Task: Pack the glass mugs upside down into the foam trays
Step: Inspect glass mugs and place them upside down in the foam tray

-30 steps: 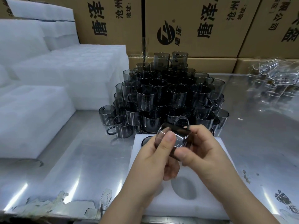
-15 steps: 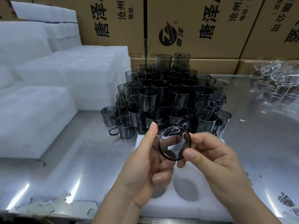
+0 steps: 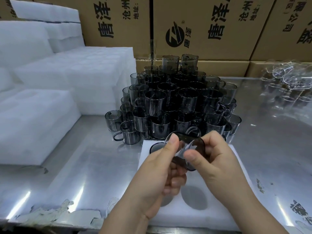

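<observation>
On a steel table, smoky glass mugs stacked at the far side, our left hand and right hand both pinch one tilted mug over a white foam tray.

Steel table; printed cardboard boxes stacked behind; glare, probably overhead lights.

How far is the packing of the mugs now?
Done: one seated mug, it seems, far left in the foam tray. In hand: left hand and right hand hold a second mug above it. Left: a near hole is empty, and the mug pile behind waits.
</observation>
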